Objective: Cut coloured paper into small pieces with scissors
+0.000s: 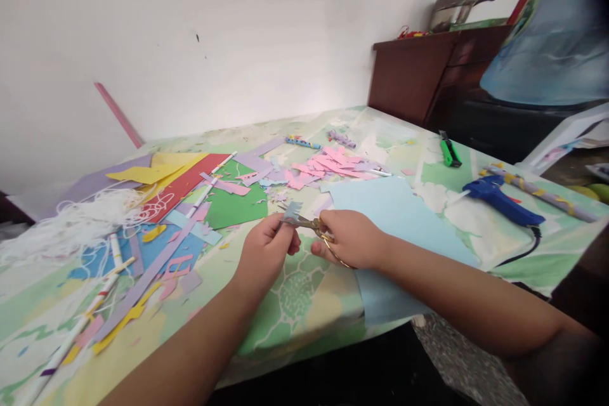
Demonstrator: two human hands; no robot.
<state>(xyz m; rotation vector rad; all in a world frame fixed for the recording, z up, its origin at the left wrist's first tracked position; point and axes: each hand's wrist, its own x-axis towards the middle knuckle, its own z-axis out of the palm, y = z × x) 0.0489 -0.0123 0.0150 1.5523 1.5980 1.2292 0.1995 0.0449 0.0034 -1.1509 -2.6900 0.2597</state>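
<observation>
My left hand [269, 245] pinches a small light blue paper piece [292, 210] whose upper edge is cut into a fringe. My right hand [354, 238] is closed around the gold handles of a pair of scissors [309, 223]. The blades point left and meet the paper piece at my left fingertips; whether they are parted is hard to make out. Beneath my right hand and forearm lies a large light blue paper sheet [394, 209], reaching the table's front edge. A green paper sheet [238, 200] lies beyond my left hand.
Pink paper scraps [328, 165] are heaped mid-table. White string [76, 219], red paper [190, 184] and a long striped stick [90, 314] lie left. Right are a blue glue gun [504, 200], a green box cutter [450, 151] and a wrapped purple stick [547, 193].
</observation>
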